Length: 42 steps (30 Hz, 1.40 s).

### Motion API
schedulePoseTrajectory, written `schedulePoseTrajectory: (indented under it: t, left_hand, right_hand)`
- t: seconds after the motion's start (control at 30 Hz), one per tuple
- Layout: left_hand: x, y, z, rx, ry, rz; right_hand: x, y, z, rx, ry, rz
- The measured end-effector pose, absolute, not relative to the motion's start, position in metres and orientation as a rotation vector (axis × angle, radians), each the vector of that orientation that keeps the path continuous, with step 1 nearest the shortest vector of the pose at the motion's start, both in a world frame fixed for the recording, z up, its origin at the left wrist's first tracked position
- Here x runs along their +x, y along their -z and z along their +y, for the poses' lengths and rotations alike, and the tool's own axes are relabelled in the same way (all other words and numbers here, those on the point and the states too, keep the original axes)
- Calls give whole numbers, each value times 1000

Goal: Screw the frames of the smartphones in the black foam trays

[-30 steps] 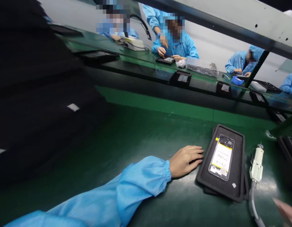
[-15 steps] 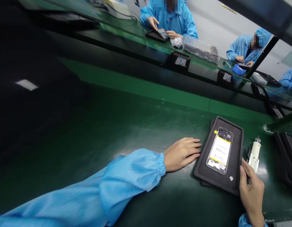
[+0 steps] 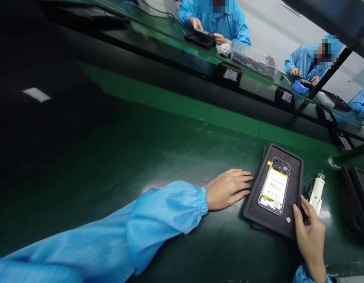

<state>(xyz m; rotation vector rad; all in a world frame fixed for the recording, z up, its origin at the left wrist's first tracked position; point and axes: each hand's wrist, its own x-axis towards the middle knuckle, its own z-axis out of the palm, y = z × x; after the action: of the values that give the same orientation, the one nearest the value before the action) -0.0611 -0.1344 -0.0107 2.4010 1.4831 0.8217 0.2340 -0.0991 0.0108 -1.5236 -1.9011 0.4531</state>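
A black tray lies on the green bench and carries an open-backed phone with a white and yellow battery. A second black tray shows beneath it. My left hand lies flat on the bench, fingers apart, fingertips against the tray's left edge. My right hand grips the tray's right near edge, thumb on top. A white electric screwdriver lies just right of the tray, beside my right fingers.
More black trays sit at the right edge. On the far belt ride black trays with phones. Beyond it stands a stack of clear trays, and several people in blue coats work there.
My right hand came in from the lower right and took hold of the tray's right edge. My left hand stayed at the left edge. The view tilted down slightly.
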Motion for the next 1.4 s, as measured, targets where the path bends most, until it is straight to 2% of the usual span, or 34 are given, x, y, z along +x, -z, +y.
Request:
schedulePoseTrajectory:
  t: [0.23,0.33,0.6,0.8,1.0,1.13,1.27,1.33,1.4]
  left_hand:
    - [-60,9,-134,2354,-805,1486]
    - [-60,3,-136,2297,-812,1488]
    - [-61,2,-135,2265,-831,1463]
    - [-61,6,-135,2294,-850,1457]
    - [-60,10,-134,2319,-909,1447]
    - [-59,10,-133,2314,-909,1451]
    - [-59,9,-132,2315,-908,1447]
    - [-60,8,-132,2305,-906,1447]
    - [-60,8,-133,2291,-914,1445]
  right_hand:
    - [199,-22,-108,-1280,44,-2029]
    - [165,-24,-115,-1183,91,-2104]
    - [129,-17,-113,-1366,205,-2349]
    - [131,-33,-112,-1399,-9,-2333]
    - [182,-58,-100,-1641,-70,-1958]
    - [208,-56,-81,-1736,-545,-1655]
    - [194,-44,-80,-1525,-951,-1295]
    - [182,-43,-87,-1487,-918,-1379]
    - [180,-45,-94,-1492,-648,-1556]
